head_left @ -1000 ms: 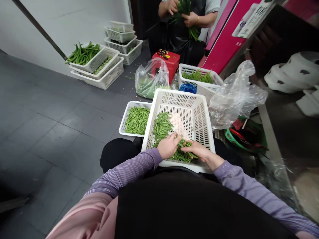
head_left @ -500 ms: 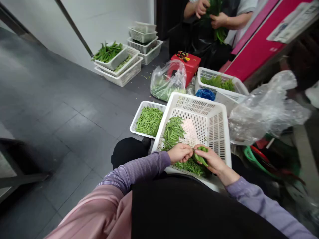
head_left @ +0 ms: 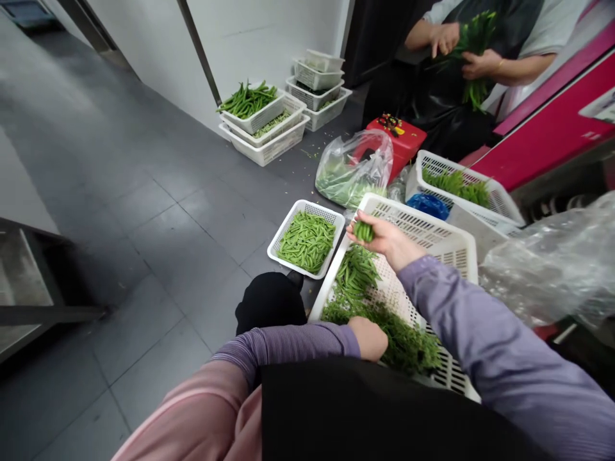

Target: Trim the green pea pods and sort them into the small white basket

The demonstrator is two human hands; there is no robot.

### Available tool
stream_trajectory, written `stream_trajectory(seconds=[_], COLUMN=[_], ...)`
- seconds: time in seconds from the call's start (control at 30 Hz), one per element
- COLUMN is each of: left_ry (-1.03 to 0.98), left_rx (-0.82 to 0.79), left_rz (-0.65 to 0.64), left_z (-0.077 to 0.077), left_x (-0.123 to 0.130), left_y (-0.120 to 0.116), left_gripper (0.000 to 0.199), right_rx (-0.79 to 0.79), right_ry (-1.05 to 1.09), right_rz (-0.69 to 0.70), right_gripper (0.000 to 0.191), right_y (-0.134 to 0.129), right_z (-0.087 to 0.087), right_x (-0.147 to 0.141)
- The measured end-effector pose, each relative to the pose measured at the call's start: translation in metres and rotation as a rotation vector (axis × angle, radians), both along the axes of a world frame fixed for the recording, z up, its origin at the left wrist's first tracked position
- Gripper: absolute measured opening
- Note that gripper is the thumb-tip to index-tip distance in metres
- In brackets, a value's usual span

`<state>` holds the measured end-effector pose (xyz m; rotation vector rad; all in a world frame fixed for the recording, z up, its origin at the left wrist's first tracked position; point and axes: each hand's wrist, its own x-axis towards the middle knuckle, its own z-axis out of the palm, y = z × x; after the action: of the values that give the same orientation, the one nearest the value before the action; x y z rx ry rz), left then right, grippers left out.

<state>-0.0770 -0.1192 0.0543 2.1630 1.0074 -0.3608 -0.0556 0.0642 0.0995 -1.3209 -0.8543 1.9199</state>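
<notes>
A: Status of pods now?
B: Right hand [head_left: 384, 238] closed on small bunch of pea pods [head_left: 364, 230], held over far-left corner of big white basket [head_left: 456, 246], just beside small basket [head_left: 307, 240] on floor.
A: And left hand?
B: Left hand [head_left: 369, 338] at near edge of big basket, on the heap of stringy trimmings [head_left: 398, 336]. Looks curled, but holding smth or not, cannot tell.
A: Done so far, approx?
B: Small basket already well filled w/ pods, maybe more than half by judgement. Trimmings heap quite large too.
A: Left to do?
B: Pile of pods [head_left: 355, 272] in middle of big basket, apart from trimmings. Also clear bag [head_left: 353, 168] w/ more green inside, beyond small basket. So prob. mid-way, not near finish.
A: Other person?
B: Far side, two hands on bunch of greens [head_left: 473, 48].
</notes>
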Motion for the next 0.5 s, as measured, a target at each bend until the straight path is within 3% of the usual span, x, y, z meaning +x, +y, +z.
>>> stream_trajectory(seconds=[0.13,0.23,0.3,0.4,0.43,0.47,0.5], left_ry=[0.010,0.008,-0.010,-0.033,-0.028,-0.020,-0.012], left_rx=[-0.053,-0.057,-0.034,-0.006,-0.012,-0.019,-0.021], left_rz=[0.025,0.045,0.043,0.023,0.015,0.008,0.004], left_z=[-0.006,-0.009,-0.009,-0.008,-0.007,-0.007,-0.006], left_x=[0.002,0.002,0.001,0.000,0.000,0.000,0.000], left_y=[0.000,-0.001,-0.001,-0.001,-0.002,-0.002,-0.003], left_gripper=[0.028,0.028,0.028,0.027,0.026,0.025,0.025], right_rx=[-0.039,0.006,0.090,0.199,0.206,0.251,0.250], right_ry=[-0.192,-0.365,-0.475,-0.669,-0.753,-0.927,-0.996], right_rz=[0.037,0.048,0.103,0.291,0.365,0.523,0.571], right_gripper=[0.029,0.036,0.031,0.013,0.013,0.020,0.023], right_y=[0.042,0.055,0.049,0.017,0.003,-0.012,-0.026], right_z=[0.010,0.017,0.015,-0.008,-0.022,-0.038,-0.054], right_x=[-0.038,-0.039,-0.029,-0.007,0.001,0.007,0.012])
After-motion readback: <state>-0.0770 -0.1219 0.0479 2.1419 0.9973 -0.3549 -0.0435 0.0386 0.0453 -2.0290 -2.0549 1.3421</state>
